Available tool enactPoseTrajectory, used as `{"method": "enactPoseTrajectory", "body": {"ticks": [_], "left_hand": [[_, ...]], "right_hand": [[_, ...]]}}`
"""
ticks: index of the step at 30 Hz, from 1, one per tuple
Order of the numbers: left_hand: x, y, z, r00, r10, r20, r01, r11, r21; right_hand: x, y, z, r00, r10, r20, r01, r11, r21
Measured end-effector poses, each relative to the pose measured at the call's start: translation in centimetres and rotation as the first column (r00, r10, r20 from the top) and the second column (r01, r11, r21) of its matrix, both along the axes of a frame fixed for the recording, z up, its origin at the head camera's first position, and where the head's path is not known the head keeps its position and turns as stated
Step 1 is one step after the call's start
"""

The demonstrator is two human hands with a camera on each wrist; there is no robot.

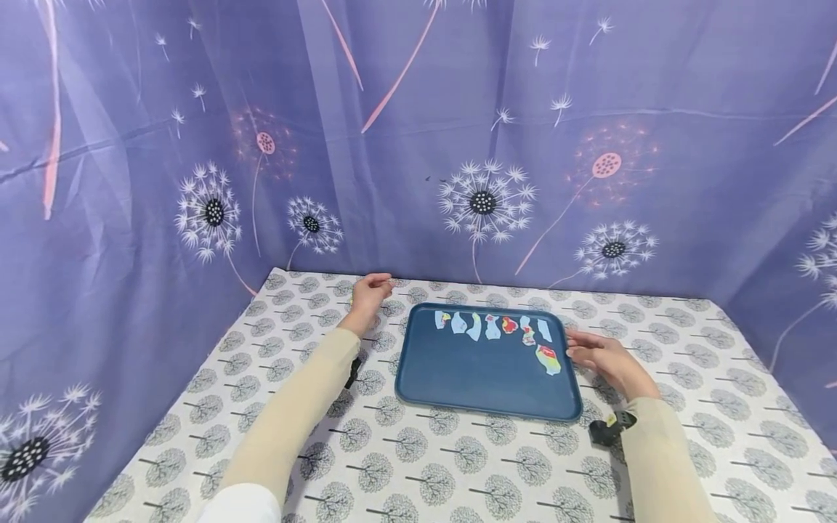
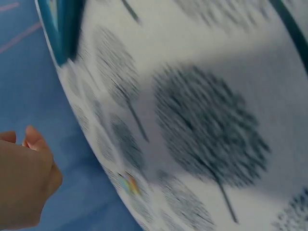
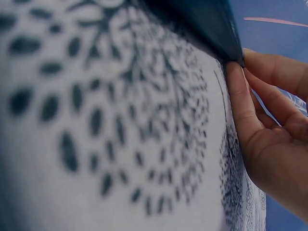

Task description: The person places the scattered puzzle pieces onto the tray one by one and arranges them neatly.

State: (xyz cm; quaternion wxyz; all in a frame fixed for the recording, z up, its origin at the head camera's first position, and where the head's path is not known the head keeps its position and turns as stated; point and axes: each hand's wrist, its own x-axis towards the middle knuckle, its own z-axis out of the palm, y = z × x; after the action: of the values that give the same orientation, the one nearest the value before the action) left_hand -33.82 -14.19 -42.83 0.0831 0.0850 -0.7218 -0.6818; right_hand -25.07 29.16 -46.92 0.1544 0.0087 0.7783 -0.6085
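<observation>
A dark blue rectangular tray (image 1: 484, 378) lies on the table. Along its far side runs a row of several small, irregular, flat pieces (image 1: 492, 327) in pale blue, red and yellow. One larger piece (image 1: 548, 359) sits below the row at the right. My right hand (image 1: 604, 359) holds the tray's right rim, with thumb and fingertips at the edge in the right wrist view. Beyond the tray's left side, my left hand (image 1: 371, 296) hovers near the table's back edge, fingers loosely bent. Nothing shows in that hand (image 2: 26, 183), though its fingertips are partly hidden.
A white cloth with grey tree prints covers the table (image 1: 366, 450). A small coloured piece (image 2: 130, 184) lies on the cloth near my left hand. Behind the table hangs a purple curtain (image 1: 405, 181) with dandelion prints. Black straps (image 1: 608, 430) sit at my wrists.
</observation>
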Motion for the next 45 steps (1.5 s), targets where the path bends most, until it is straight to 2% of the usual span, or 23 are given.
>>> {"method": "enactPoseTrajectory", "body": {"ticks": [6, 10, 11, 13, 15, 17, 18, 19, 20, 21, 22, 23, 24, 25, 26, 28, 30, 32, 35, 42, 45], "left_hand": [[-1.0, -2.5, -0.7, 0.995, 0.099, 0.007, -0.099, 0.994, -0.054], [-1.7, -3.9, -1.0, 0.985, 0.172, 0.009, -0.17, 0.979, -0.117], [-2.1, -4.3, -1.4, 0.982, 0.189, 0.008, -0.187, 0.975, -0.124], [-2.4, -5.1, -1.9, 0.983, 0.184, -0.009, -0.184, 0.978, -0.1], [-4.7, -6.6, -4.4, 0.976, 0.214, -0.04, -0.216, 0.972, -0.094], [-7.6, -8.5, -7.6, 0.972, 0.22, -0.077, -0.227, 0.969, -0.1], [-8.8, -9.2, -8.8, 0.975, 0.213, -0.062, -0.219, 0.971, -0.101], [-10.4, -10.1, -10.5, 0.974, 0.213, -0.073, -0.219, 0.971, -0.094], [-11.7, -10.8, -11.7, 0.975, 0.218, -0.043, -0.221, 0.968, -0.117], [-12.0, -11.0, -11.9, 0.981, 0.196, -0.005, -0.195, 0.973, -0.123], [-12.2, -11.1, -12.1, 0.983, 0.186, 0.005, -0.184, 0.975, -0.122], [-12.1, -11.1, -12.0, 0.984, 0.178, -0.001, -0.177, 0.978, -0.111], [-11.3, -10.7, -11.2, 0.985, 0.17, 0.042, -0.163, 0.979, -0.125], [-10.5, -10.3, -10.4, 0.983, 0.173, 0.054, -0.164, 0.976, -0.141], [-9.4, -9.6, -9.0, 0.978, 0.186, 0.096, -0.166, 0.969, -0.184], [-7.2, -8.5, -7.0, 0.973, 0.195, 0.122, -0.169, 0.966, -0.196], [-4.8, -7.2, -4.4, 0.961, 0.178, 0.211, -0.132, 0.967, -0.216], [-3.5, -6.6, -3.5, 0.96, 0.163, 0.226, -0.115, 0.97, -0.212], [-2.8, -6.5, -3.0, 0.963, 0.14, 0.229, -0.087, 0.971, -0.224], [-2.4, -7.0, -2.9, 0.958, 0.106, 0.266, -0.023, 0.954, -0.3], [-2.2, -7.2, -2.7, 0.957, 0.089, 0.276, 0.023, 0.925, -0.379]], "right_hand": [[0.0, 0.2, -0.1, 1.0, -0.005, -0.001, 0.005, 1.0, 0.023], [0.0, 0.2, -0.1, 1.0, -0.008, -0.009, 0.008, 1.0, 0.024], [-0.1, 0.2, -0.1, 1.0, -0.009, -0.01, 0.009, 1.0, 0.02], [0.0, 0.2, -0.1, 1.0, -0.007, -0.009, 0.007, 1.0, 0.017], [0.0, 0.2, -0.1, 1.0, -0.006, -0.006, 0.007, 1.0, 0.015], [0.0, 0.1, -0.1, 1.0, -0.005, -0.005, 0.005, 1.0, 0.009], [0.0, 0.1, -0.1, 1.0, -0.006, -0.004, 0.006, 1.0, 0.008], [0.0, 0.1, -0.1, 1.0, -0.008, -0.004, 0.008, 1.0, 0.006], [0.0, 0.1, 0.0, 1.0, -0.01, -0.005, 0.01, 1.0, 0.005], [0.0, 0.1, 0.0, 1.0, -0.013, -0.005, 0.013, 1.0, 0.001], [0.0, 0.1, 0.0, 1.0, -0.014, -0.006, 0.014, 1.0, 0.0], [0.0, 0.1, 0.0, 1.0, -0.018, -0.006, 0.018, 1.0, -0.002], [0.0, 0.1, 0.0, 1.0, -0.021, -0.005, 0.021, 1.0, -0.006], [0.0, 0.1, 0.0, 1.0, -0.022, -0.004, 0.022, 1.0, -0.008], [-0.1, 0.1, 0.0, 1.0, -0.025, -0.004, 0.024, 1.0, -0.012], [-0.1, 0.0, -0.1, 1.0, -0.026, -0.005, 0.026, 1.0, -0.016], [-0.1, 0.0, -0.1, 1.0, -0.026, -0.006, 0.026, 0.999, -0.019], [-0.1, 0.0, -0.1, 1.0, -0.025, -0.007, 0.025, 0.999, -0.025], [-0.1, 0.0, -0.1, 1.0, -0.024, -0.006, 0.024, 0.999, -0.025], [-0.1, 0.0, 0.0, 1.0, -0.02, -0.005, 0.02, 0.999, -0.029], [-0.1, 0.0, 0.1, 1.0, -0.015, -0.001, 0.015, 1.0, -0.015]]}}
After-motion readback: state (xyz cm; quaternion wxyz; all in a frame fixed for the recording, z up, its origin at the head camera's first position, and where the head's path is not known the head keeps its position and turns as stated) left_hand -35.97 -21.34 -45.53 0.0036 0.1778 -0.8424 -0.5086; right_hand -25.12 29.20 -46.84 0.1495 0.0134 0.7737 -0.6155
